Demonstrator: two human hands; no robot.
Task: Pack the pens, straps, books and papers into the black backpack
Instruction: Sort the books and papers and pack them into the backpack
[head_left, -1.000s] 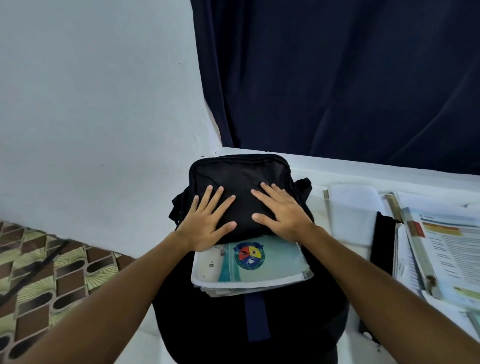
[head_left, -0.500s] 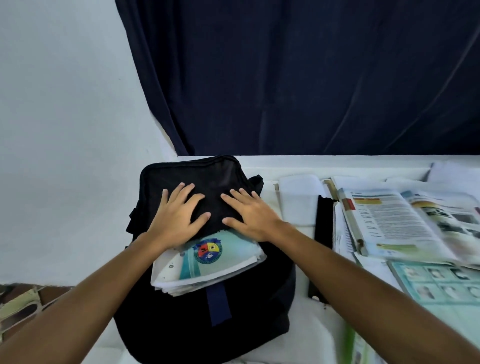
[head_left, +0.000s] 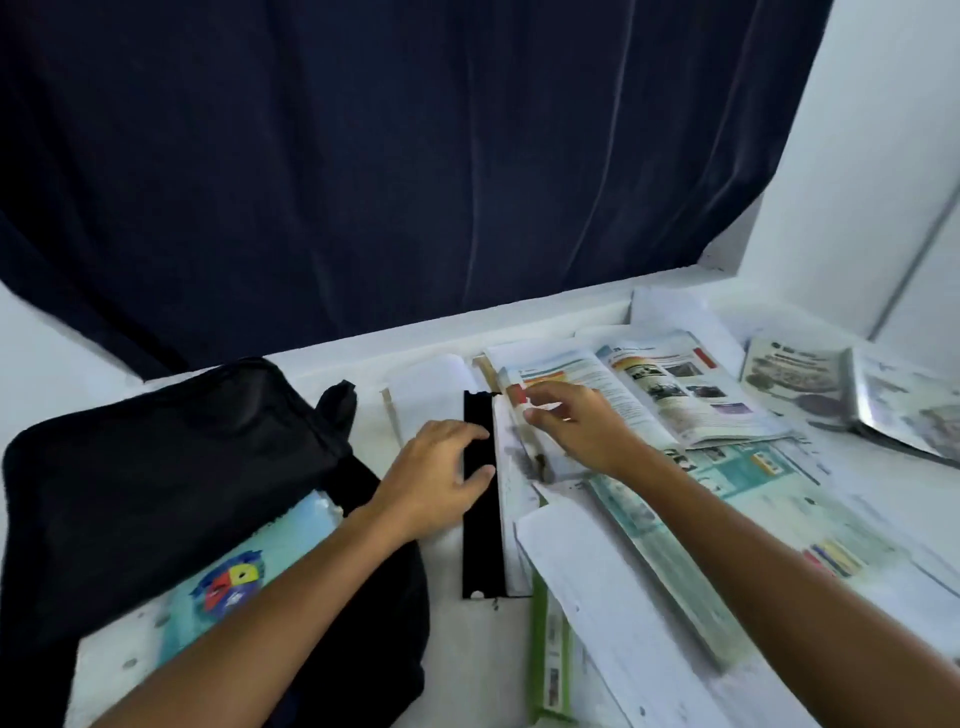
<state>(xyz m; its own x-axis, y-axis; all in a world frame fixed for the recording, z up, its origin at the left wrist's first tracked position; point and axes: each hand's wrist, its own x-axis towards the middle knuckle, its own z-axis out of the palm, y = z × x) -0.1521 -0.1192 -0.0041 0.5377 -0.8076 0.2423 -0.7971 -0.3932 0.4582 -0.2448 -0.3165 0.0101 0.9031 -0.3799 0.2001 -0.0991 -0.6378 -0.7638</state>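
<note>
Backpack: the black backpack (head_left: 156, 467) lay at the left, a booklet (head_left: 228, 571) sticking out of its mouth.
Strap: the black strap (head_left: 483, 545) ran lengthwise, near to far, just right of it.
Left hand: the left hand (head_left: 441, 473) pinched the strap's far part.
Right hand: the right hand (head_left: 576, 426), loosely curled and empty, hovered over the open book (head_left: 675, 395).

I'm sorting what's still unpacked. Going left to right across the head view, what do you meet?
Black backpack → left hand → black strap → right hand → open book → plastic-covered booklets.
</note>
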